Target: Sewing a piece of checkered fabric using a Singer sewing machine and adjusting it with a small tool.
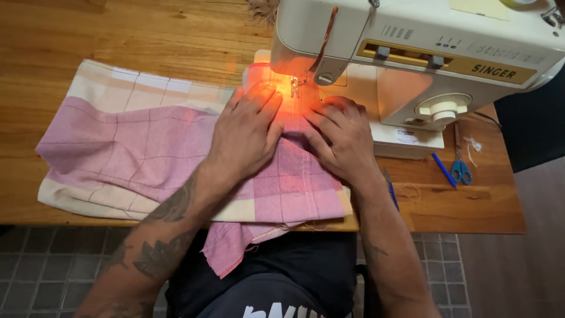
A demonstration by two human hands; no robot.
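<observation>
The picture is sharp and evenly lit. A small lamp under the sewing machine (412, 53) throws strong orange glare on the cloth (147, 147) and fingertips (268, 97). Shadows are soft.

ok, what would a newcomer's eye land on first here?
The orange glow of the work light around the presser foot of the cream sewing machine, top centre. Both hands lie flat on the pink checked fabric, the left hand left of the seam and the right hand right of it. Blue-handled scissors lie on the wooden table at right.
</observation>
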